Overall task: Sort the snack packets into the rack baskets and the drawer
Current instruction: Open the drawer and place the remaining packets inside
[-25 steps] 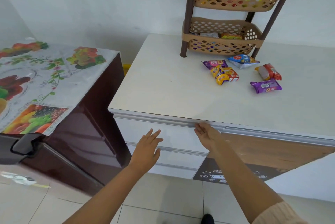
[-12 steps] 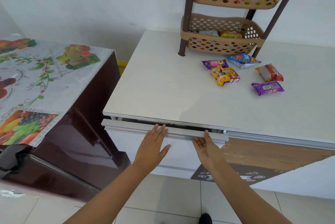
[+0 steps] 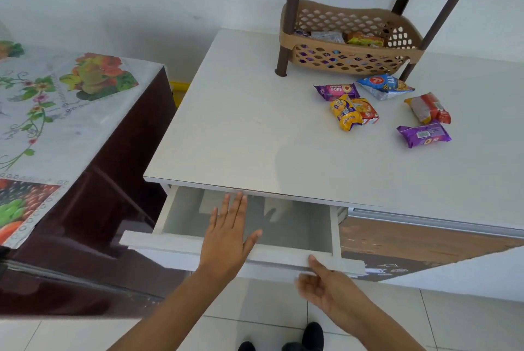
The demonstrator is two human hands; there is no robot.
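Note:
The white drawer (image 3: 175, 240) under the counter stands pulled out, its grey inside bare. My right hand (image 3: 326, 285) grips the drawer's front edge from below, thumb on top. My left hand (image 3: 226, 240) hovers flat over the front edge, fingers spread, holding nothing. Several snack packets lie on the counter: a purple one (image 3: 336, 91), a yellow one (image 3: 345, 112), an orange one (image 3: 367, 111), a blue one (image 3: 383, 86), a red one (image 3: 428, 108) and a second purple one (image 3: 424, 134). The tan two-tier rack (image 3: 286, 35) behind them holds packets in both baskets.
A white counter (image 3: 243, 135) carries the rack and packets. A dark brown cabinet (image 3: 119, 180) with a fruit-patterned cloth (image 3: 42, 112) stands close on the left. A wood-fronted panel (image 3: 419, 240) is to the drawer's right. Tiled floor and my shoes (image 3: 312, 333) are below.
The drawer has slid out from shut to well open, pulled by my right hand. My left hand has risen to hover over the drawer's front.

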